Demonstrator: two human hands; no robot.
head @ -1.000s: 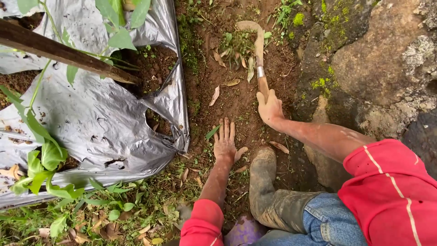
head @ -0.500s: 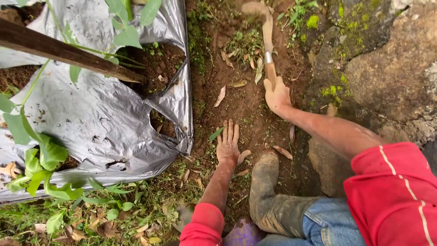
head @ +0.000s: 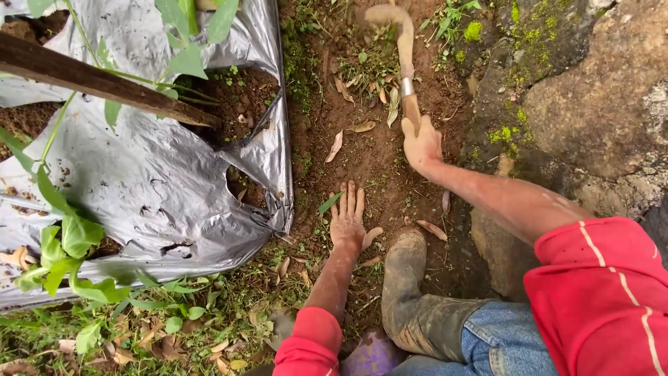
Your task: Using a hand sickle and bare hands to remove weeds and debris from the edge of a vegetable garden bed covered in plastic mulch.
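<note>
The right hand [head: 421, 145] is closed around the wooden handle of a curved sickle [head: 399, 42], whose muddy blade reaches into the weeds [head: 372, 66] ahead. The left hand [head: 348, 219] lies open, fingers spread flat on bare soil [head: 369, 163], well behind the blade, beside the silver plastic sheet [head: 153, 181].

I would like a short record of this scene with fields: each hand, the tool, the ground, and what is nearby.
left hand: left hand lies flat on the bare soil, fingers spread, holding nothing
right hand: right hand has a closed grip on the wooden handle of a curved hand tool
tool: its muddy blade reaches a clump of weeds
footwear: a muddy boot stands just right of the left hand
left side: silver plastic sheet, torn, with soil showing through holes
right side: mossy rock
</note>
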